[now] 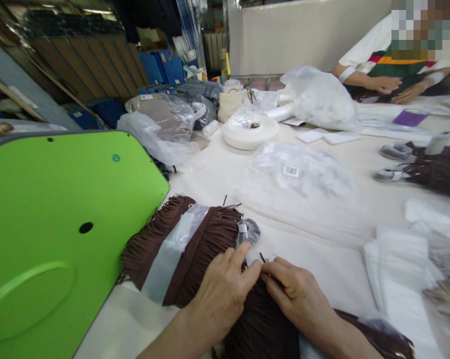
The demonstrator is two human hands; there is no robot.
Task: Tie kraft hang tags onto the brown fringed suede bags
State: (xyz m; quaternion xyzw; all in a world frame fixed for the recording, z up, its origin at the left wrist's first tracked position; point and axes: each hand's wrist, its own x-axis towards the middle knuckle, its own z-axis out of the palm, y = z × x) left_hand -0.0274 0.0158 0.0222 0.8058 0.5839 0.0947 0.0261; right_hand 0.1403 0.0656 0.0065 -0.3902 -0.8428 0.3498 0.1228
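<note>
A brown fringed bag (206, 259) lies in front of me, a strip of translucent wrapping (172, 249) across it. More dark brown fringe (264, 319) hangs below my hands. My left hand (226, 284) rests over the fringe, thumb and forefinger brought together at its edge; what they pinch is hidden. Fingertip to fingertip with it, my right hand (297, 289) pinches a thin dark cord (262, 257) whose end pokes up. Just beyond my left fingers sits a plastic-wrapped round fitting (252, 230) with a white band.
A bright green board (60, 209) stands at left. Clear plastic bags (303, 184), a white roll (250, 132) and wrapped goods (165, 117) lie on the pale table. White sheets (400, 269) are at right, near another brown fringed piece (441, 169). A co-worker's hands (396, 89) are across the table.
</note>
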